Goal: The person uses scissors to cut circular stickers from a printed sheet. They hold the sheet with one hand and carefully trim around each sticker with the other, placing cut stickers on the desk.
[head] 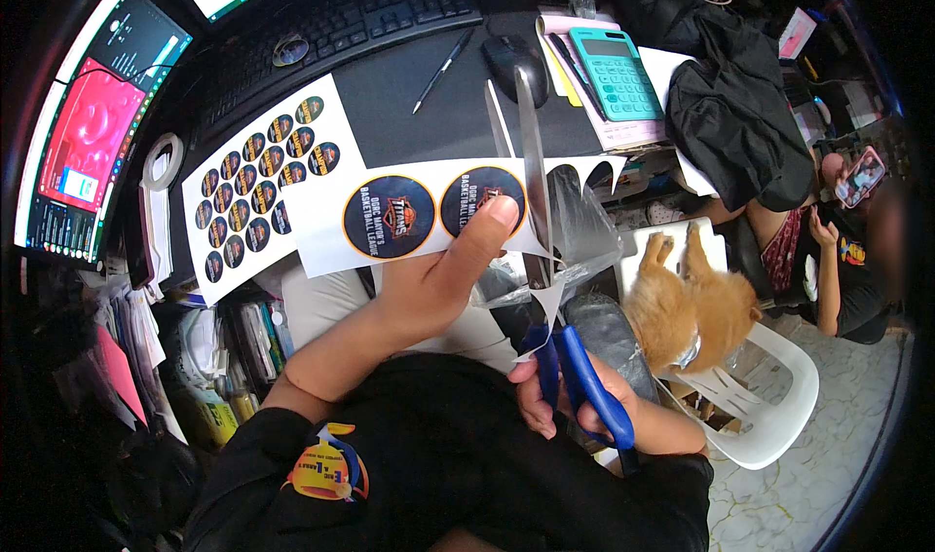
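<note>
My left hand [431,289] grips a white paper strip [321,249] printed with dark round emblems, its thumb pressed over part of the second round print [467,195]. The first round print [388,217] shows whole, edged in orange. In my right hand [613,391] are scissors with blue handles [595,387], fingers through the loops. Their blades [537,165] stand apart, one in front of the strip and the other partly behind it. A thin cut paper scrap [548,303] hangs by the scissors' pivot. Behind my left hand, a sheet of small round prints [332,117] lies on the desk.
The black desk [394,124] bears a keyboard [380,22], pen [443,71], mouse [515,70] and teal calculator [616,73]. Clear plastic [592,223] hangs beyond the blades. At right, a brown dog [679,303] lies on a white plastic chair [796,406]; a person [840,281] sits beyond.
</note>
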Demonstrator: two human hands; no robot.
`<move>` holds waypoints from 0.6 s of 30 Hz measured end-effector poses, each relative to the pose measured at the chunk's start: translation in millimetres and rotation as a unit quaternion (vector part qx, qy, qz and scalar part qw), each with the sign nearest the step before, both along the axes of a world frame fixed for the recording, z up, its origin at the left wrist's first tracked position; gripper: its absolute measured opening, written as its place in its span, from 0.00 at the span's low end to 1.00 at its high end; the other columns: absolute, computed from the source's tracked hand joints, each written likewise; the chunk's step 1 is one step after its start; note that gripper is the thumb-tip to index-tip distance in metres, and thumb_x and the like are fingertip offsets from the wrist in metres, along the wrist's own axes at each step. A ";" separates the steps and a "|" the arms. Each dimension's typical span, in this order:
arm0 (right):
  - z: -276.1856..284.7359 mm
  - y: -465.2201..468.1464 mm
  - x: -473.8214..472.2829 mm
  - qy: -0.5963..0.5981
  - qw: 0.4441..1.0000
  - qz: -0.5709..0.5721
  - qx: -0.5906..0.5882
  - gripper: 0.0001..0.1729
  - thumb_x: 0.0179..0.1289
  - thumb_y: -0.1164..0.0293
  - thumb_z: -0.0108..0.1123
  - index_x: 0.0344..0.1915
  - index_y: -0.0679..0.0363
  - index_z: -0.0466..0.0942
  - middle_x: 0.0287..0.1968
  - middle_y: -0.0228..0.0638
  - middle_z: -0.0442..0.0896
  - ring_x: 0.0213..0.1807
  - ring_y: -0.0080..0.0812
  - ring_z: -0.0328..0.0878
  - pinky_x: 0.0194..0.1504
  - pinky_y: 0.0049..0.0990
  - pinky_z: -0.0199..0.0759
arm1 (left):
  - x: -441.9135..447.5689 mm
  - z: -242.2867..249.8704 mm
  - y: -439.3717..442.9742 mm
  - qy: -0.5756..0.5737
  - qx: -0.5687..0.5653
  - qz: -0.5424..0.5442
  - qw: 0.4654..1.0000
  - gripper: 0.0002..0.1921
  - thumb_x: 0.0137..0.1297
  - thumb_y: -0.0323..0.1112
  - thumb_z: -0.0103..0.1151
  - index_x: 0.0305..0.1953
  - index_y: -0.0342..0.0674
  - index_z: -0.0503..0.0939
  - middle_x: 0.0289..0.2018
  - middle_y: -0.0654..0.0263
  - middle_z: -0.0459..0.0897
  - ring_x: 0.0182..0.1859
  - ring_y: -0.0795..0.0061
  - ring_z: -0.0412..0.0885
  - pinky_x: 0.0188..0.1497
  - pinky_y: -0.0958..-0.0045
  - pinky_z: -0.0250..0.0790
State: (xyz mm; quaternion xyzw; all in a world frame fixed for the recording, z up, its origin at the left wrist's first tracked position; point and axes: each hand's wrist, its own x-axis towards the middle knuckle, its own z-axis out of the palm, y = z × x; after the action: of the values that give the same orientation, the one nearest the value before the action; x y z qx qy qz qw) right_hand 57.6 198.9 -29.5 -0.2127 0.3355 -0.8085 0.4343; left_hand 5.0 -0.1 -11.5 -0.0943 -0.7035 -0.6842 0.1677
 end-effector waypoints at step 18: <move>-26.0 -3.1 -8.3 0.120 0.988 -0.039 0.088 0.22 0.67 0.67 0.49 0.57 0.61 0.58 0.38 0.29 0.67 0.38 0.16 0.64 0.36 0.16 0.61 | -18.3 -20.6 12.4 -0.132 0.195 0.044 0.971 0.13 0.69 0.40 0.46 0.34 0.37 0.75 0.25 0.66 0.78 0.23 0.84 0.70 0.26 0.83 0.60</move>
State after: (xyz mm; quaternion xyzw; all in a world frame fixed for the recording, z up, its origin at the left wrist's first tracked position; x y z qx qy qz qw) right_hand 49.4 195.8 -55.4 -0.2554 0.4630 -0.7610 0.3758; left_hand -13.3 12.3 -32.1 0.0625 -0.5759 -0.8065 0.1181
